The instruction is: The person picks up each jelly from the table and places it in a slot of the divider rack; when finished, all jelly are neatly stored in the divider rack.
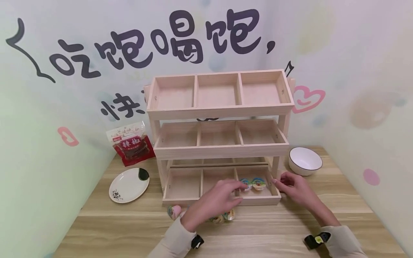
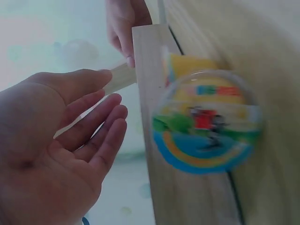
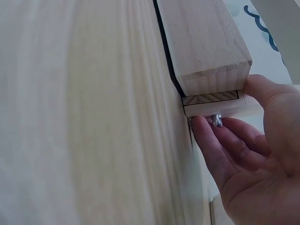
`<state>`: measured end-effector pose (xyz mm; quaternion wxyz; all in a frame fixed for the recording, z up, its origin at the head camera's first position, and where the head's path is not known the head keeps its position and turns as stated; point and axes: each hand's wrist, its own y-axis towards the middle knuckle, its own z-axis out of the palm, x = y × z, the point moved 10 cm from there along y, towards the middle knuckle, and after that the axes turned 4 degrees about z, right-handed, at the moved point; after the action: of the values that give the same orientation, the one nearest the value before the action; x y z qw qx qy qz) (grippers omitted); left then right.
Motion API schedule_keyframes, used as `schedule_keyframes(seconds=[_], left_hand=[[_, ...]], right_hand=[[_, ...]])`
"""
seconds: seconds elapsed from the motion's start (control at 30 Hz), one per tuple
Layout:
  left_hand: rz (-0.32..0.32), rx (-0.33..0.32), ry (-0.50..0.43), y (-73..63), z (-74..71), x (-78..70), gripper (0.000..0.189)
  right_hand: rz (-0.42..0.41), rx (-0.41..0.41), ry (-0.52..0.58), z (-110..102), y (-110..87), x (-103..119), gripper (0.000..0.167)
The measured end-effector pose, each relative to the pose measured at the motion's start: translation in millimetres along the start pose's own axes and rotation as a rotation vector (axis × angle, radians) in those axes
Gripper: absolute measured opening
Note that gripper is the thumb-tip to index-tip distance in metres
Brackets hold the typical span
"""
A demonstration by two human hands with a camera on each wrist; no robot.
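Observation:
A three-tier wooden shelf (image 1: 222, 152) stands on the table, each tier divided into three compartments. Two small sealed cups with printed lids, like jelly cups (image 1: 259, 184), lie in the bottom tier's right compartment. Over the front of that tier, my left hand (image 1: 217, 200) has its fingertips by the left cup; the left wrist view shows its fingers relaxed and holding nothing. More cups (image 1: 174, 212) lie on the table before the shelf, partly hidden by my left hand and forearm. My right hand (image 3: 253, 145) grips the shelf's lower right side, thumb at the tray's edge, fingers near a metal bolt (image 3: 217, 120).
Left of the shelf, a white plate (image 1: 129, 184) with a dark leaf pattern lies on the table. A red and white pouch (image 1: 133, 145) leans against the wall behind it. To the right stands a white bowl (image 1: 304, 160) with a dark rim.

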<state>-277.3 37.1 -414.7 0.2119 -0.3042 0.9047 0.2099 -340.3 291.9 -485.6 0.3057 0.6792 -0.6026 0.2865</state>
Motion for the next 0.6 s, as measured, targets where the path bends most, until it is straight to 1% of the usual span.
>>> schedule_keyframes(seconds=[0.03,0.1,0.17,0.23,0.3,0.37,0.43,0.5,0.6], left_hand=[[0.010,-0.007,-0.004,-5.7,-0.5,-0.8,0.036],[0.023,-0.014,0.040,-18.3,0.0,-2.5,0.032],[0.037,-0.010,0.118,-30.0,1.7,-5.7,0.031],[0.059,-0.015,0.217,-40.2,2.1,-11.0,0.033],[0.077,-0.027,0.285,-47.7,2.6,-15.0,0.036],[0.086,-0.045,0.326,-51.6,2.1,-17.6,0.039],[0.076,-0.050,0.356,-53.5,2.3,-17.4,0.041],[0.056,-0.034,0.372,-53.8,4.2,-15.0,0.040],[0.030,0.007,0.372,-53.1,8.6,-10.2,0.030]], right_hand=[[0.006,0.001,0.001,0,0.0,-1,0.029],[0.016,0.009,0.000,0,-0.5,-2,0.031],[0.028,0.018,0.000,0,-1.0,-2,0.033],[0.040,0.021,0.001,0,-1.6,-2,0.035],[0.047,0.017,-0.001,-1,-2.4,0,0.035],[0.048,0.010,-0.007,-2,-3.4,2,0.034],[0.058,-0.001,-0.018,-3,-4.5,4,0.033],[0.073,-0.003,-0.024,-2,-5.5,4,0.035],[0.106,-0.001,-0.021,-1,-6.4,3,0.039]])
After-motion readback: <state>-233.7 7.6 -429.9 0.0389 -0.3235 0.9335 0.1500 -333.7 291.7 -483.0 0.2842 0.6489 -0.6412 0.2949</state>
